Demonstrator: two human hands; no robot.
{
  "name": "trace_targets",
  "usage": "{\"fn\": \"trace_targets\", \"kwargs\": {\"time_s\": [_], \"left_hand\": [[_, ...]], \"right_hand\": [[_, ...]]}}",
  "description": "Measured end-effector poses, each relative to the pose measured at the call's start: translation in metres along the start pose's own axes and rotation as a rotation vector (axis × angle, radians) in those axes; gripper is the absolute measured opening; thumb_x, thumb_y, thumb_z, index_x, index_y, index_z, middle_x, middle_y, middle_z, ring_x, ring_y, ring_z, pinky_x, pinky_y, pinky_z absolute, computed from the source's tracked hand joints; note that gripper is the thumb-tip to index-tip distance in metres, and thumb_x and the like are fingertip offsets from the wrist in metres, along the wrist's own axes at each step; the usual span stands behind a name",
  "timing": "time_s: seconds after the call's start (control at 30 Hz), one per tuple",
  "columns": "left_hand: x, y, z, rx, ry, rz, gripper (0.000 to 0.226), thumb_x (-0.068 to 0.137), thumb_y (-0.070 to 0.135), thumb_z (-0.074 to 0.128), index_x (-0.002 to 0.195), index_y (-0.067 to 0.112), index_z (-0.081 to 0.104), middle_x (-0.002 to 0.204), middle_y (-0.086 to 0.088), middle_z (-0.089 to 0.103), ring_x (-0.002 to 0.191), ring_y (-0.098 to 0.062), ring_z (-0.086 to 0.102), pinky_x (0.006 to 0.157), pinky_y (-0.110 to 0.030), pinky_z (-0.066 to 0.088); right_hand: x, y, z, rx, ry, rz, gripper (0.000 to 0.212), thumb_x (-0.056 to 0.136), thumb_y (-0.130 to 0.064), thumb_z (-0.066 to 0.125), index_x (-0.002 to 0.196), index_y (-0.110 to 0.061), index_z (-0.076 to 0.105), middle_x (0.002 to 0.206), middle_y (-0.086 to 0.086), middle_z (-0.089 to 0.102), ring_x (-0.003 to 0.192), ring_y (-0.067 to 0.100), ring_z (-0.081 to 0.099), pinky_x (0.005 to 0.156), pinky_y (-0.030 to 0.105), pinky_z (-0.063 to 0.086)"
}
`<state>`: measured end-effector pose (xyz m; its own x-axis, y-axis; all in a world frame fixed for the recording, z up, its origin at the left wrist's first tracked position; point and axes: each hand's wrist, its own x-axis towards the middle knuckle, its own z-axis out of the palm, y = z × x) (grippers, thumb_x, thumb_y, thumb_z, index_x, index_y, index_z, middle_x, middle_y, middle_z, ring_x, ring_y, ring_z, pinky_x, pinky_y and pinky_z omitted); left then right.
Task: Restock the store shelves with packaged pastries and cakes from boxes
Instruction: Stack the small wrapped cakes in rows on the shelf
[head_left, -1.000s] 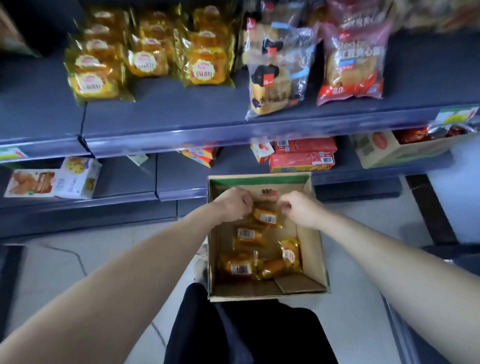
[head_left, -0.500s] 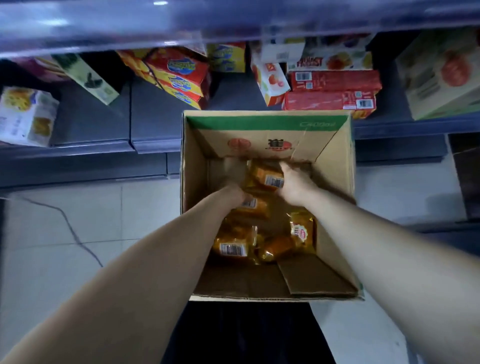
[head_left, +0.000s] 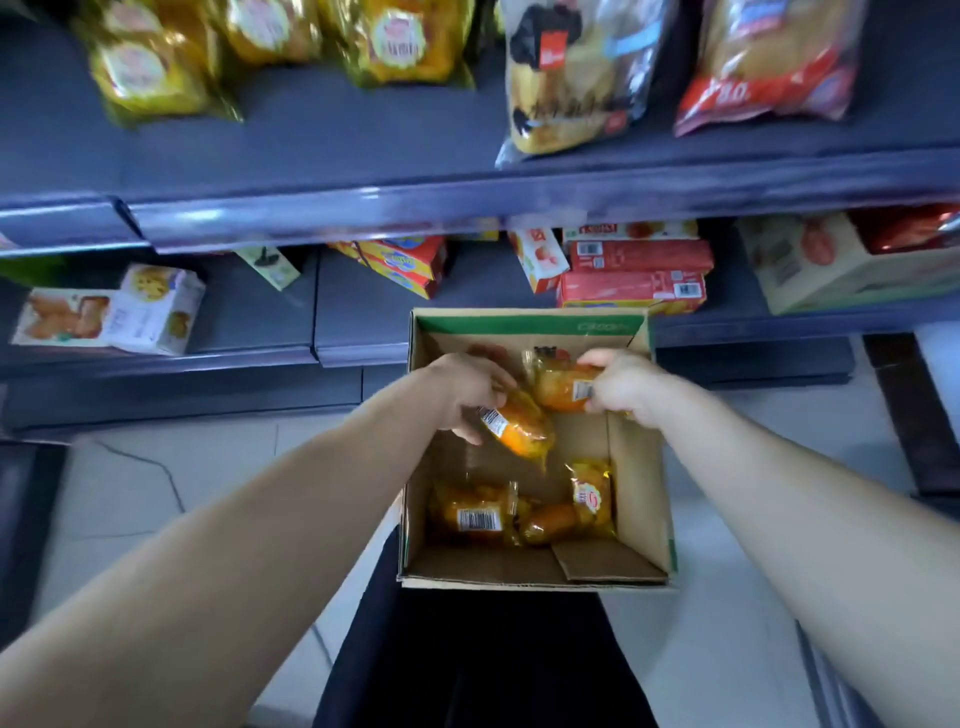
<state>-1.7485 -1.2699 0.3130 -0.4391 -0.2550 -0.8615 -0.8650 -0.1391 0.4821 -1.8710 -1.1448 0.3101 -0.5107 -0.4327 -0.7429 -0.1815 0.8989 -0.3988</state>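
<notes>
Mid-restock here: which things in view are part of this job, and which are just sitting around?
In the job: left hand holding one pastry pack; right hand holding another pack; cardboard box; loose packs left inside; matching yellow packs on the upper shelf.

Lying about: red cartons; white biscuit box; bread bag.

Open box (head_left: 641, 467) on floor before shelves (head_left: 467, 202); pastry packs (head_left: 475, 514) inside, near end.
</notes>
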Motion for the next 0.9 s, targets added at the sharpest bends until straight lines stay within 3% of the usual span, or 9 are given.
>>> {"fn": "trace_targets", "kwargs": {"time_s": [0.1, 0.23, 0.33, 0.43, 0.5, 0.57, 0.7, 0.8, 0.9], "left_hand": [[-0.044, 0.027, -0.021, -0.122, -0.04, 0.092, 0.028, 0.095, -0.009, 0.037, 0.101, 0.011, 0.055, 0.119, -0.017, 0.052, 0.107, -0.031, 0.053, 0.086, -0.046, 0.053], [-0.101, 0.06, -0.054, -0.234, 0.001, 0.238, 0.039, 0.095, -0.012, 0.028, 0.083, 0.016, 0.053, 0.087, -0.012, 0.059, 0.074, -0.024, 0.062, 0.07, -0.038, 0.056], [-0.137, 0.08, -0.081, -0.351, 0.045, 0.338, 0.036, 0.09, -0.013, 0.028, 0.08, 0.014, 0.048, 0.08, -0.011, 0.053, 0.066, -0.025, 0.06, 0.072, -0.043, 0.054], [-0.166, 0.092, -0.104, -0.478, 0.042, 0.431, 0.02, 0.092, 0.0, 0.043, 0.079, 0.014, 0.05, 0.085, -0.01, 0.054, 0.074, -0.025, 0.059, 0.079, -0.047, 0.053], [-0.176, 0.095, -0.116, -0.526, 0.083, 0.533, 0.025, 0.092, 0.0, 0.052, 0.075, 0.017, 0.046, 0.08, -0.006, 0.056, 0.071, -0.019, 0.059, 0.064, -0.04, 0.06], [-0.182, 0.096, -0.126, -0.538, 0.156, 0.608, 0.033, 0.088, -0.011, 0.052, 0.078, 0.019, 0.044, 0.076, -0.005, 0.054, 0.068, -0.019, 0.057, 0.051, -0.031, 0.056], [-0.188, 0.097, -0.152, -0.591, 0.231, 0.686, 0.062, 0.082, -0.021, 0.052, 0.117, 0.029, 0.041, 0.086, -0.003, 0.057, 0.078, -0.018, 0.059, 0.065, -0.042, 0.057], [-0.189, 0.095, -0.17, -0.654, 0.262, 0.681, 0.07, 0.08, -0.02, 0.056, 0.126, 0.026, 0.032, 0.096, -0.002, 0.059, 0.084, -0.019, 0.062, 0.065, -0.041, 0.057], [-0.185, 0.091, -0.187, -0.706, 0.275, 0.677, 0.067, 0.076, -0.021, 0.059, 0.122, 0.02, 0.033, 0.101, -0.008, 0.059, 0.09, -0.024, 0.062, 0.072, -0.045, 0.055]], "right_hand": [[-0.037, -0.019, -0.031, 0.32, 0.106, -0.017, 0.047, 0.087, 0.012, 0.045, 0.115, -0.022, 0.062, 0.096, 0.007, 0.061, 0.083, 0.024, 0.06, 0.062, 0.028, 0.049], [-0.07, -0.053, -0.069, 0.53, 0.165, -0.143, 0.058, 0.088, 0.018, 0.028, 0.081, -0.028, 0.062, 0.105, 0.012, 0.06, 0.086, 0.03, 0.065, 0.079, 0.047, 0.057], [-0.098, -0.085, -0.095, 0.813, 0.076, -0.284, 0.057, 0.082, 0.028, 0.024, 0.092, -0.017, 0.057, 0.111, 0.018, 0.05, 0.09, 0.03, 0.059, 0.081, 0.047, 0.054], [-0.117, -0.11, -0.114, 1.038, -0.098, -0.436, 0.034, 0.087, 0.014, 0.031, 0.088, -0.01, 0.055, 0.092, 0.016, 0.052, 0.086, 0.028, 0.056, 0.085, 0.047, 0.052], [-0.126, -0.128, -0.122, 1.047, -0.127, -0.495, 0.022, 0.094, -0.01, 0.047, 0.073, -0.014, 0.053, 0.078, 0.009, 0.056, 0.074, 0.023, 0.057, 0.075, 0.042, 0.053], [-0.129, -0.147, -0.126, 0.904, -0.016, -0.537, 0.025, 0.09, -0.01, 0.057, 0.068, -0.017, 0.048, 0.07, 0.005, 0.054, 0.065, 0.021, 0.053, 0.061, 0.032, 0.045], [-0.13, -0.177, -0.131, 0.767, -0.032, -0.616, 0.043, 0.087, 0.009, 0.05, 0.102, -0.031, 0.055, 0.102, 0.015, 0.054, 0.092, 0.038, 0.061, 0.062, 0.033, 0.046], [-0.129, -0.192, -0.136, 0.786, -0.111, -0.646, 0.079, 0.087, 0.013, 0.047, 0.137, -0.047, 0.035, 0.119, 0.008, 0.05, 0.087, 0.031, 0.065, 0.055, 0.029, 0.049], [-0.123, -0.207, -0.135, 0.762, -0.099, -0.676, 0.1, 0.074, 0.012, 0.057, 0.141, -0.054, 0.022, 0.154, -0.001, 0.021, 0.132, 0.032, 0.041, 0.089, 0.043, 0.049]]}}
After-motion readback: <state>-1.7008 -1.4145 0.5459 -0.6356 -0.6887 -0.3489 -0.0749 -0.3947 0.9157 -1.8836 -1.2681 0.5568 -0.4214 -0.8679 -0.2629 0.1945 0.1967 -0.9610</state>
